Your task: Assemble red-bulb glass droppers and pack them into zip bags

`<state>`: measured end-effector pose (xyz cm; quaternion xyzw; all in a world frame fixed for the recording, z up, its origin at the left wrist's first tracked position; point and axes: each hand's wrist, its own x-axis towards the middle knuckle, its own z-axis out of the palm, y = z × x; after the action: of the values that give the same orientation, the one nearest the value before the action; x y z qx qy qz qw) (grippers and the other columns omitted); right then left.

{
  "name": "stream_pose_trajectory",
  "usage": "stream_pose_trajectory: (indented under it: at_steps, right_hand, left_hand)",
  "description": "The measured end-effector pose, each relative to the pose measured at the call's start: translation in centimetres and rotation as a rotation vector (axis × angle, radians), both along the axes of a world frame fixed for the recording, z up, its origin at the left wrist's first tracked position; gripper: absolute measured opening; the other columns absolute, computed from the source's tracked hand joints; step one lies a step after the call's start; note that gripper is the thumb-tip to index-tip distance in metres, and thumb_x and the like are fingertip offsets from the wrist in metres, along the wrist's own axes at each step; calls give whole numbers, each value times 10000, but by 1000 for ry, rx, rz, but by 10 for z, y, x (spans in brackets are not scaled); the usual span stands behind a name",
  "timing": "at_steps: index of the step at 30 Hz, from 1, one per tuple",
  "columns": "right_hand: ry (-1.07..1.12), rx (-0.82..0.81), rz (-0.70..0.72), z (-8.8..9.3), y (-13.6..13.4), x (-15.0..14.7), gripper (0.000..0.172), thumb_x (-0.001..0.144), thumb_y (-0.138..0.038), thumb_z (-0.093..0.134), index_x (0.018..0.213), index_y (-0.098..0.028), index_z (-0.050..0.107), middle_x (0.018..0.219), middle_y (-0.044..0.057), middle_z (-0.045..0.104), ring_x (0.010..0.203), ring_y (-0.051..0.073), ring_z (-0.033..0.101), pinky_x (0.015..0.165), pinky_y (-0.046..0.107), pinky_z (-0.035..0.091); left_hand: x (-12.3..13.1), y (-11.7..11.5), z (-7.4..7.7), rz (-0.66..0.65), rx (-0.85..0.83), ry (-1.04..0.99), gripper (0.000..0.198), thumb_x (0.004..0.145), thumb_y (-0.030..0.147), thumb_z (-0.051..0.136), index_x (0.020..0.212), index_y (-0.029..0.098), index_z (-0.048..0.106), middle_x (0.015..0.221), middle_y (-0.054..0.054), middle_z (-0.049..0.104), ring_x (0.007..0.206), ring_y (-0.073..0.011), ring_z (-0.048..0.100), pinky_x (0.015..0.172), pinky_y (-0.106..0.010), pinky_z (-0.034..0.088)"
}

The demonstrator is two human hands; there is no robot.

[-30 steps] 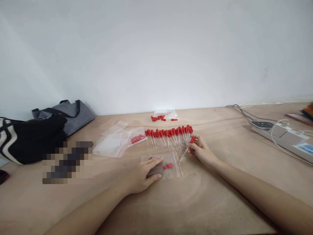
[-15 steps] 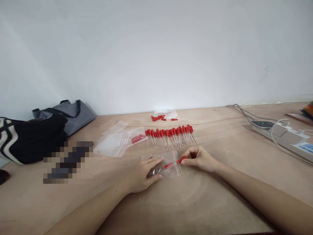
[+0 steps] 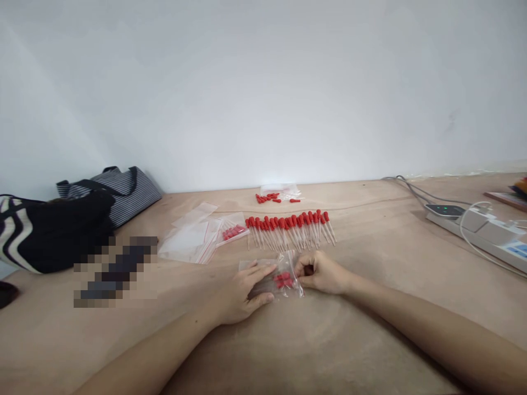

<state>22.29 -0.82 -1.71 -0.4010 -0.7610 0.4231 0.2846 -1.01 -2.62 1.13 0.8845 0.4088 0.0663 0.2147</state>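
Note:
A clear zip bag point(image 3: 268, 292) with a red-edged mouth lies flat on the table, its mouth facing right. Red bulbs of droppers point(image 3: 283, 280) show inside it, close to the mouth. My left hand point(image 3: 247, 291) rests on the bag with fingers spread, covering its left part. At the mouth, the closed fingers of my right hand point(image 3: 319, 272) touch the bag; what they grip is hidden. Just beyond, several red-bulbed droppers point(image 3: 282, 224) lie side by side in a row. A filled bag of droppers point(image 3: 234, 231) sits left of that row.
Flat clear bags point(image 3: 183, 244) are stacked at the left. Loose red bulbs point(image 3: 267, 198) and thin clear tubes lie by the wall. A black bag point(image 3: 69, 236) and a striped bag point(image 3: 132, 195) stand far left. A power strip point(image 3: 489, 233) with cables is at right.
My right hand has moved slightly left to the bag's mouth. The dropper it held partly outside is now inside, its red bulb beside the other. My left hand has stayed put.

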Motion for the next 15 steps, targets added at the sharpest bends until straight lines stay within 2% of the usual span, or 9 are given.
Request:
stream_pose_trajectory:
  at_steps: [2,3,5,7,8,11,15]
  right_hand:
    - [-5,-66,22,4,10,10,198,620,-355,672,656,-164,635,556,-22,562,479,75,458,445,189,357]
    - [-6,-65,-14,7,18,18,206,630,-361,659,685,-164,639,588,-12,586,509,88,490,478,199,381]
    - [-53,52,-337,13,40,38,198,674,-350,604,642,-155,611,624,13,602,576,112,532,534,211,408]
    - [-278,112,-757,16,64,59,154,695,-310,569,703,-162,610,708,29,627,647,126,562,590,214,418]
    - [-328,104,-849,16,76,68,158,695,-281,562,766,-150,612,770,58,635,701,146,572,621,228,420]
    - [-408,55,-939,14,102,82,237,679,-264,564,859,-116,602,845,116,631,778,197,577,640,260,416]
    - [-496,-40,-924,12,120,80,88,634,-215,585,655,-131,604,651,101,614,687,210,582,550,253,394]
  left_hand:
    - [-1,1,0,-8,-2,-15,541,816,420,462,1311,244,334,1339,-53,398,1268,-273,277,1008,-477,294]
    - [-1,1,-1,-14,-6,-24,536,816,415,463,1310,248,335,1343,-50,393,1270,-268,274,1015,-475,285]
    - [-2,2,0,-29,-15,-42,523,820,403,463,1305,250,343,1347,-46,388,1271,-256,276,1027,-467,268]
    - [-2,3,2,-51,-23,-53,506,823,386,462,1297,243,357,1344,-47,392,1260,-244,303,1028,-452,274]
    - [-2,3,3,-63,-22,-55,500,822,379,466,1291,239,367,1345,-49,390,1253,-239,317,1024,-441,287]
    - [-4,3,5,-99,-4,-56,479,813,359,481,1270,241,398,1353,-51,376,1240,-231,339,1014,-418,310]
    - [-7,2,4,-143,-3,-50,461,823,377,469,1263,254,409,1346,-47,387,1238,-228,341,1019,-417,300]
